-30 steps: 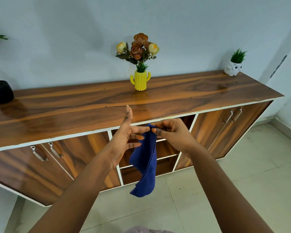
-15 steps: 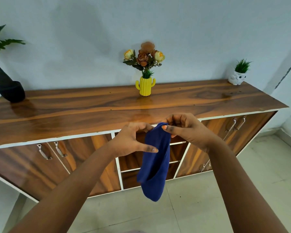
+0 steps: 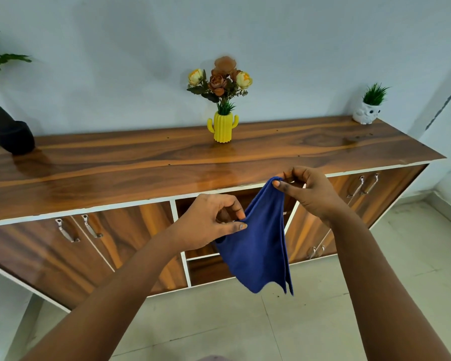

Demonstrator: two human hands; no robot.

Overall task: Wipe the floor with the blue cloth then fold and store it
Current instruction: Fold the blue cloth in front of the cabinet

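Note:
The blue cloth [image 3: 261, 241] hangs in the air in front of the wooden sideboard [image 3: 167, 162], stretched between both hands. My left hand [image 3: 208, 225] pinches its left upper edge between thumb and curled fingers. My right hand [image 3: 310, 191], higher and to the right, pinches the top corner with thumb and forefinger. The cloth's lower corners dangle free above the pale tiled floor [image 3: 245, 321]. Behind the cloth are the sideboard's open middle shelves [image 3: 206, 269].
On the sideboard top stand a yellow cactus vase with flowers [image 3: 222, 126], a black vase with a plant [image 3: 9, 131] at the left and a small white owl pot [image 3: 367, 113] at the right. Closed doors with metal handles [image 3: 78, 229] flank the shelves. A white wall lies behind.
My hands have pulled apart, the right one rising to the right and the left one dropping, so the bunched cloth has spread wider between them. The view has tilted up slightly.

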